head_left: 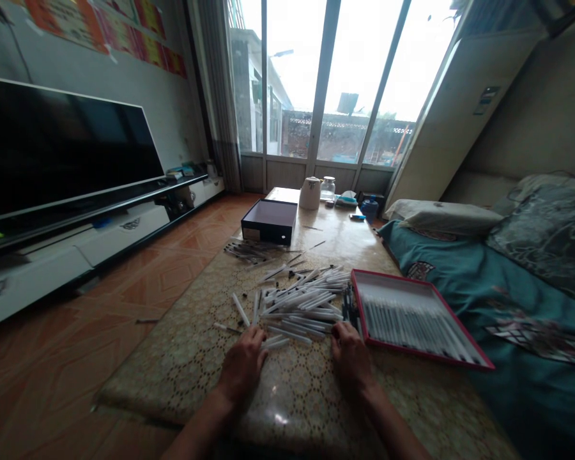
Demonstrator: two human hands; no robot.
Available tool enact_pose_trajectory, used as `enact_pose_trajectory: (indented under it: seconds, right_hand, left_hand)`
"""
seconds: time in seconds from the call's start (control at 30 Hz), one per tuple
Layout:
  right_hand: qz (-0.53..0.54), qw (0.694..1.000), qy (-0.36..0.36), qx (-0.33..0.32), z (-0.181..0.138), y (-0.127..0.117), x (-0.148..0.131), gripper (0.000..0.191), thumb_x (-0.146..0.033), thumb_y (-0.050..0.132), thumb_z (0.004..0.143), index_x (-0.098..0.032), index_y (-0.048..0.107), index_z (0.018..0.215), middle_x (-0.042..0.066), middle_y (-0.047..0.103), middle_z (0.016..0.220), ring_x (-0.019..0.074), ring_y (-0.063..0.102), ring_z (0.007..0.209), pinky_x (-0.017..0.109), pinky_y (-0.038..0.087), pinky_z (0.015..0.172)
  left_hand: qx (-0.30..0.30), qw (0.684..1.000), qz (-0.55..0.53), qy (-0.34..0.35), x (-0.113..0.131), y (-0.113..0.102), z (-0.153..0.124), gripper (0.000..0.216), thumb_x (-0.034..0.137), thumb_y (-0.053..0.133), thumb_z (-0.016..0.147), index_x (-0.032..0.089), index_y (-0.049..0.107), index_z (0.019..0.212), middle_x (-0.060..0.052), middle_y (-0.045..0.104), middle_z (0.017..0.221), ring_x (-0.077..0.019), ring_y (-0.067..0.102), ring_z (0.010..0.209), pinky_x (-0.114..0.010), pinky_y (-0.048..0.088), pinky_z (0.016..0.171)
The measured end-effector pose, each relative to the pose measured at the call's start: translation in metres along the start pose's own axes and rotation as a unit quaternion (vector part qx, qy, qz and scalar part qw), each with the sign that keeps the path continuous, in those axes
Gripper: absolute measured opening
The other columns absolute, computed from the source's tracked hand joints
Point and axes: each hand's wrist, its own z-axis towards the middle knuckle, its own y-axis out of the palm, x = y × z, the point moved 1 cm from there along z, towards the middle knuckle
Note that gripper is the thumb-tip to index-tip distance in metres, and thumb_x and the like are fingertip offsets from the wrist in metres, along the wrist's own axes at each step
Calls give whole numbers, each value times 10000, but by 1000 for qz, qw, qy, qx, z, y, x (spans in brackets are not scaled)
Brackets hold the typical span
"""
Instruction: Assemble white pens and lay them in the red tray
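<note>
A loose heap of white pen barrels (301,303) lies on the patterned table, with small black caps scattered around it. My left hand (243,359) rests at the heap's near left corner, fingers curled beside the barrel ends; what they pinch, if anything, is hidden. A thin pen piece (227,328) lies just left of its fingertips. At the near right corner of the heap is my right hand (351,352), also with bent fingers, its grip hidden. Beyond it, a red-edged shallow box (397,284) holds a row of clear pens (412,322). Dark pen parts (347,303) stand along its left side.
A dark open box (268,233) sits farther up the table (172,364), with a bunch of thin dark refills (249,251) before it. A kettle (310,193), a glass jar (328,187) and a tissue pack (346,199) stand at the far end. A bed (441,268) flanks the right.
</note>
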Motion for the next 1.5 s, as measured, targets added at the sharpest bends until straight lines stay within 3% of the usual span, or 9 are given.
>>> enact_pose_trajectory:
  seconds: [0.23, 0.5, 0.73, 0.9, 1.0, 1.1, 1.27, 1.5]
  right_hand:
    - [-30, 999, 6, 14, 3, 3, 6, 153, -106, 431, 795, -213, 540, 793, 50, 570, 824, 188, 559, 781, 265, 404, 676]
    - [-178, 982, 63, -4, 33, -8, 12, 136, -112, 458, 802, -171, 577, 829, 67, 589, 850, 181, 556, 835, 254, 365, 724]
    - [-260, 955, 124, -75, 62, -16, 9, 195, -203, 470, 823, -134, 648, 861, 139, 641, 913, 255, 585, 898, 370, 326, 789]
    - [-239, 946, 180, -126, 81, -12, 13, 233, -238, 499, 809, -113, 680, 886, 175, 667, 933, 272, 630, 871, 387, 371, 774]
    - [-215, 939, 218, -160, 91, -11, 16, 213, -212, 535, 772, -124, 693, 884, 181, 679, 927, 275, 648, 861, 348, 423, 696]
    - [-190, 932, 247, -185, 99, -11, 19, 223, -186, 580, 727, -123, 693, 908, 193, 674, 956, 277, 650, 882, 317, 450, 652]
    - [-149, 929, 275, -199, 102, -12, 24, 259, -134, 619, 657, -109, 695, 903, 204, 671, 971, 305, 641, 914, 319, 468, 654]
    - [-71, 947, 276, -146, 95, -16, 31, 191, -121, 604, 608, -96, 683, 780, 218, 684, 896, 317, 652, 869, 304, 465, 636]
  left_hand:
    - [-38, 988, 136, 56, -9, -7, 7, 166, 128, 431, 828, 203, 579, 825, -60, 601, 921, -213, 537, 921, -311, 424, 771]
    - [48, 983, 155, 82, -22, 0, 39, 202, 172, 396, 865, 194, 590, 815, -73, 594, 868, -218, 539, 889, -307, 417, 760]
    - [128, 982, 96, 105, -30, 6, 66, 175, 178, 442, 848, 196, 615, 868, -77, 587, 866, -214, 538, 870, -308, 435, 749]
    - [227, 969, 17, 97, -23, 5, 54, 162, 235, 474, 845, 197, 614, 918, -67, 592, 868, -217, 541, 864, -342, 444, 781]
    - [255, 961, -57, 91, -8, 12, 39, 159, 228, 481, 845, 192, 597, 947, -62, 613, 863, -212, 559, 860, -346, 447, 797]
    - [217, 967, -93, 93, 10, 23, 22, 156, 208, 481, 844, 196, 589, 956, -57, 620, 873, -200, 567, 865, -326, 450, 790]
    - [129, 984, -54, 108, 29, 33, 5, 153, 167, 461, 846, 220, 604, 862, -39, 603, 835, -190, 544, 840, -305, 443, 751]
    - [90, 988, 19, 122, 31, 34, 5, 164, 153, 451, 847, 213, 601, 820, -38, 592, 829, -198, 524, 849, -307, 442, 735]
